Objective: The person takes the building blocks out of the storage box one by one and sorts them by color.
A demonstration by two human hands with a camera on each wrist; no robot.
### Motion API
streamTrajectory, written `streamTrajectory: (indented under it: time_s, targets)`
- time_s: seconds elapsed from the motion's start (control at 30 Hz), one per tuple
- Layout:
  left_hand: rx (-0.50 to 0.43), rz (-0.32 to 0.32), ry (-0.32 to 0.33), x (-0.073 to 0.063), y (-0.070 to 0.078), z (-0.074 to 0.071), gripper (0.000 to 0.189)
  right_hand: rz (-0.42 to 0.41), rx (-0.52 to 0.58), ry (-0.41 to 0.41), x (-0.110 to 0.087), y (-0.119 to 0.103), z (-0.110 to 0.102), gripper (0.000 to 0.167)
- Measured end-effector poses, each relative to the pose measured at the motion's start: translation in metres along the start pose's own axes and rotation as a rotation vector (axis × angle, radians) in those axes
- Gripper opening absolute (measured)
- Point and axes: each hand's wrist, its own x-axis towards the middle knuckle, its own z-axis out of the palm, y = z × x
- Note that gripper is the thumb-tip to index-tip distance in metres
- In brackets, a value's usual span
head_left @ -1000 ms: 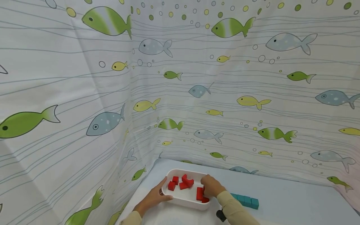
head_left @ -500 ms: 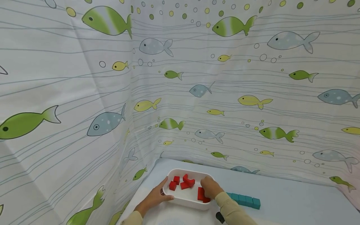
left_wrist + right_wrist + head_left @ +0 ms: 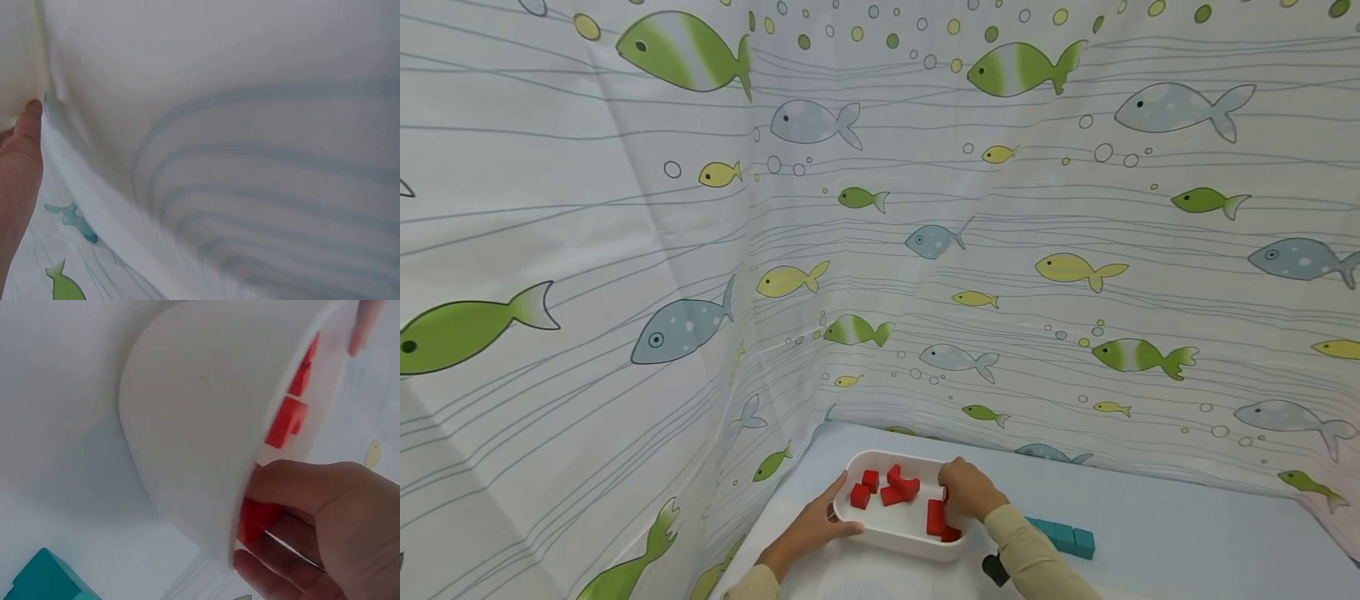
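Red blocks (image 3: 861,496) sit in a white tray (image 3: 898,542) on the counter (image 3: 1172,525), likely corralled by it; from my remote post, I see the left hand (image 3: 817,517) grasping one end with its fingers, seemingly for bracing; the right hand (image 3: 970,489) pinches a block (image 3: 257,522) inside the other.

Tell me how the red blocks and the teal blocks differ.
The red blocks are inside the white tray; the teal blocks lie outside it. Red ones are scattered; teal ones form a straight row. Red shapes vary, one with a curved notch; the visible teal blocks look like matching cubes. Each set is one plain colour.
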Motion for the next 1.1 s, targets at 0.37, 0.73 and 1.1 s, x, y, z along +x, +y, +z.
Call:
streamTrajectory:
  time_s: [0.37, 0.73, 1.1]
  targets:
    - [0.002, 0.002, 0.005, 0.000, 0.004, -0.003, 0.106, -0.060, 0.272, 0.141, -0.016, 0.020, -0.033, 0.025]
    - [0.021, -0.032, 0.014, -0.002, 0.003, 0.001, 0.109, 0.081, 0.480, 0.135, -0.058, 0.041, -0.036, 0.032]
    - [0.009, -0.021, 0.005, -0.001, 0.003, 0.000, 0.109, 0.192, 0.536, 0.156, -0.098, 0.048, -0.029, 0.036]
